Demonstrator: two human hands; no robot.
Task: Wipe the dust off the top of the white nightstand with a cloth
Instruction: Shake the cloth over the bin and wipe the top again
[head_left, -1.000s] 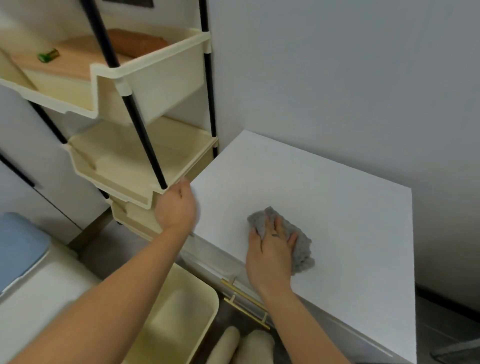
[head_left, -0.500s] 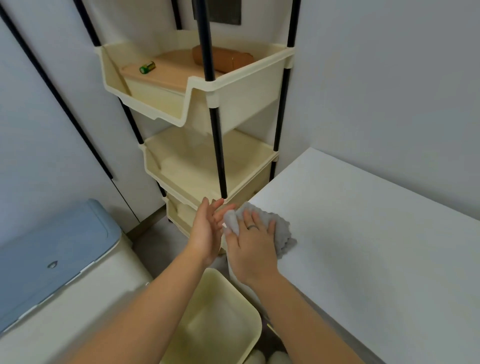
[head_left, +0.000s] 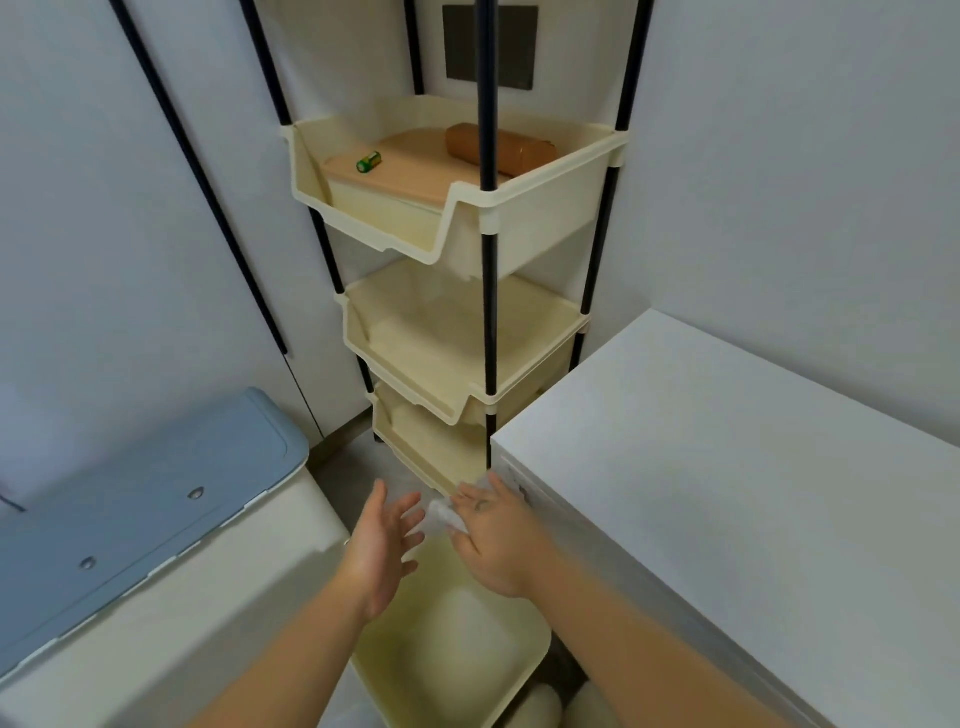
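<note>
A pale cloth (head_left: 441, 514) (blurred, evidently light and limp) is being held off the nightstand (head_left: 727, 467), over a cream bin (head_left: 524, 652), pinched in the right hand (head_left: 493, 540); the left hand (head_left: 382, 540) is spread, touching nothing. Bunching it suits best. Farther off, a tiered rack (head_left: 467, 228) is crowding the nightstand's left edge.

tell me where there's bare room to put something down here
The white nightstand top is bare from the wall to its front edge. The middle shelf tier looks bare too. The top tier is crowded by a battery and brown roll.
</note>
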